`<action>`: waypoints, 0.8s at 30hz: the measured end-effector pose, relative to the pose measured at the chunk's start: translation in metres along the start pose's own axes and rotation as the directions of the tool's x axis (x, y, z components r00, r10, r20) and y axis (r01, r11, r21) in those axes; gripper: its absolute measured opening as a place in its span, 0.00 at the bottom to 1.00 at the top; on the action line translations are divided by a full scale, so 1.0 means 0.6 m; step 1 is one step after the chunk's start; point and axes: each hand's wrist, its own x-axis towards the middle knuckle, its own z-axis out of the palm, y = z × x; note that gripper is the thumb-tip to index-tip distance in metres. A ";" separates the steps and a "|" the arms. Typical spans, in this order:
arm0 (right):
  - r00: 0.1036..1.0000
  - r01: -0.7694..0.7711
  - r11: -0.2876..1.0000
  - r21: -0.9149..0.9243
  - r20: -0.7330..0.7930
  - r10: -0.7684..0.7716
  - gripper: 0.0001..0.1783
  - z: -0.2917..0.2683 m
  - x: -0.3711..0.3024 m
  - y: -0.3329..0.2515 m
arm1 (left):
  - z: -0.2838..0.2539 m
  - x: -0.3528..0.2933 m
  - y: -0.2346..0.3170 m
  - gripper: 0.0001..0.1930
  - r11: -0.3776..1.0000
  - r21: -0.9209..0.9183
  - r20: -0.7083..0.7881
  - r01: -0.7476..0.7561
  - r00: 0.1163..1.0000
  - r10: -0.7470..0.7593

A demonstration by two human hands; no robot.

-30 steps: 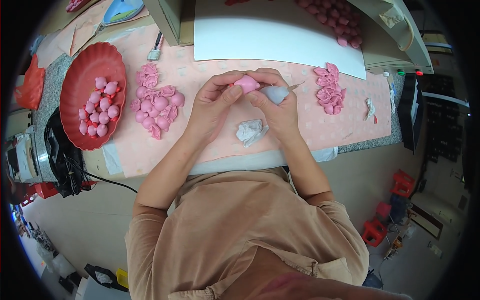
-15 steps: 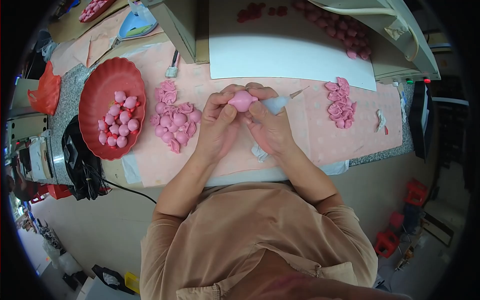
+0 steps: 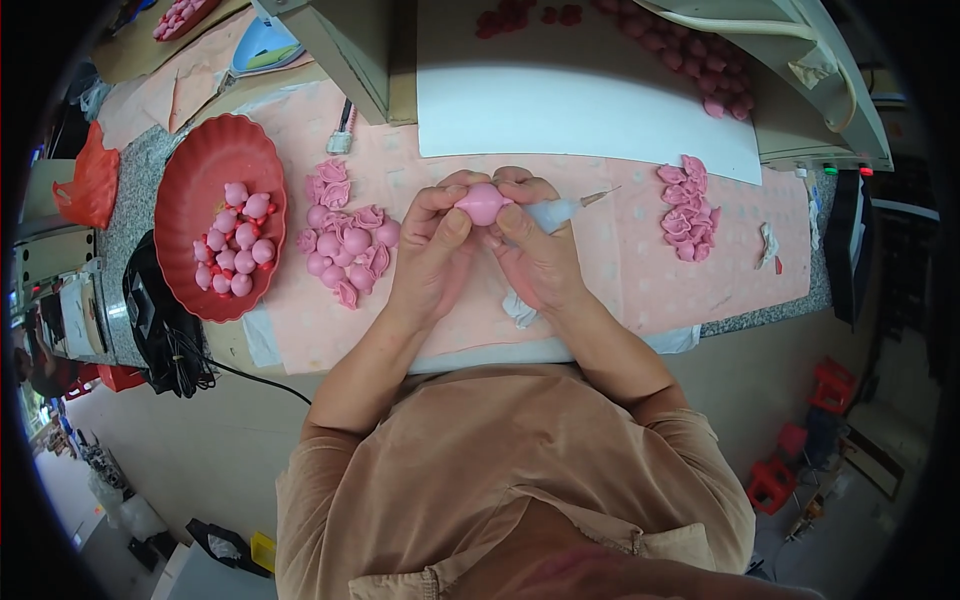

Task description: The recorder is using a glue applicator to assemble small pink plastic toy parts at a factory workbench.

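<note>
Over the middle of the bench, a glossy pink ball-shaped piece [image 3: 483, 204] with a small point at each side sits between my two hands. My left hand [image 3: 436, 235] pinches its left side, thumb in front and fingers behind. On the other side my right hand [image 3: 537, 250] grips it the same way. Tucked in the right hand as well is a translucent pale-blue bottle [image 3: 553, 213], its thin needle tip pointing up to the right. Left of my hands lies a cluster of pink balls and ruffled petal pieces [image 3: 345, 245]. More pink ruffled pieces [image 3: 688, 212] lie to the right.
A red scalloped bowl [image 3: 180, 255] holds pink balls with small red parts. A brush [image 3: 341, 138] lies beyond the petals. At the back, a box-like housing [image 3: 350, 55] stands over a white sheet [image 3: 560, 120] with darker pink pieces. Crumpled white tissue [image 3: 518, 309] lies by my right wrist.
The view has shifted slightly. Both hands keep the same grip on the pink ball, and the bottle stays in my right hand.
</note>
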 end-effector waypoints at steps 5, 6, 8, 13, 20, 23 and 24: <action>0.989 0.004 0.830 -0.557 -0.120 -0.086 0.11 0.001 0.014 -0.012 | 0.017 0.022 0.012 0.14 0.993 0.105 -0.182 0.046 0.983 -0.027; 0.989 0.009 0.831 -0.556 -0.116 -0.088 0.11 0.003 0.016 -0.013 | 0.021 0.026 0.014 0.15 0.983 0.173 -0.279 0.068 0.960 -0.017; 0.993 0.071 0.657 -0.750 -0.007 -0.115 0.15 0.009 0.013 -0.017 | 0.001 0.021 0.008 0.17 0.945 0.327 -0.266 0.023 0.961 0.068; 0.987 -0.107 0.909 -0.404 -0.153 0.048 0.18 0.011 0.008 -0.025 | 0.031 0.012 0.011 0.18 0.861 0.509 -0.174 -0.006 0.979 0.110; 0.998 -0.060 0.814 -0.577 -0.035 0.048 0.21 0.000 0.007 -0.037 | 0.034 0.004 0.021 0.14 0.835 0.546 -0.086 -0.070 0.987 0.139; 0.999 -0.039 0.864 -0.501 -0.029 0.028 0.23 -0.005 -0.001 -0.025 | 0.016 0.000 0.011 0.15 0.822 0.563 -0.065 -0.087 0.987 0.149; 0.999 -0.050 0.861 -0.506 -0.027 0.041 0.23 -0.009 -0.001 -0.024 | 0.010 -0.001 0.008 0.15 0.802 0.592 -0.064 -0.079 0.987 0.145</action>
